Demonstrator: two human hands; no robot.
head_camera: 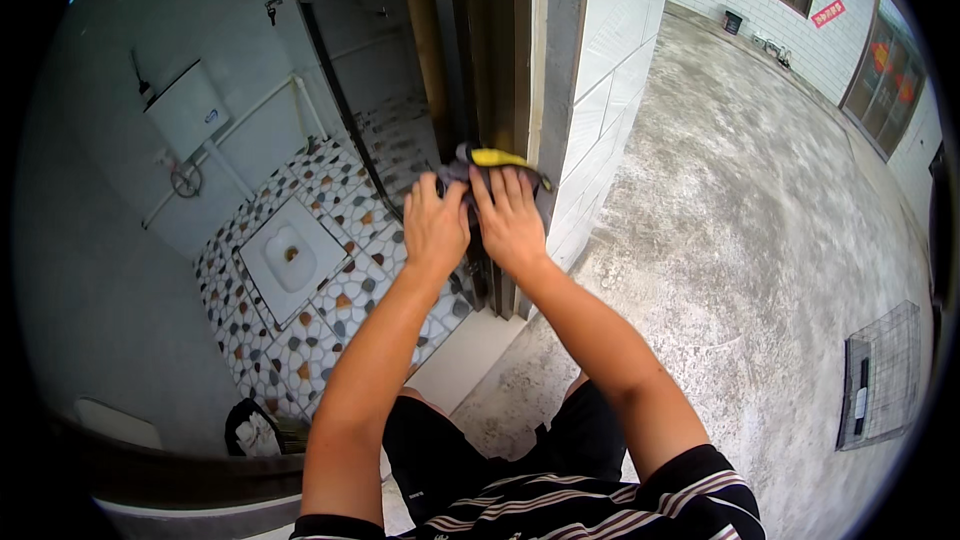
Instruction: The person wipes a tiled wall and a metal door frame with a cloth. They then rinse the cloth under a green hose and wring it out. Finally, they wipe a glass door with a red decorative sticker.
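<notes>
Both of my hands are at a dark brown door frame, on a grey and yellow cloth. My left hand holds the cloth's bunched grey left part, fingers pointing away from me. Close beside it, my right hand presses its fingers over the cloth's middle, below the yellow fold. The cloth is slightly blurred, and my fingers hide part of it. It lies against the frame's edge, near the corner of the white tiled wall.
Left of the frame, a squat toilet is set in a pebble-patterned floor, below a white cistern. A bin holds white paper. A pale doorsill borders the concrete yard. At the right stands a wire cage.
</notes>
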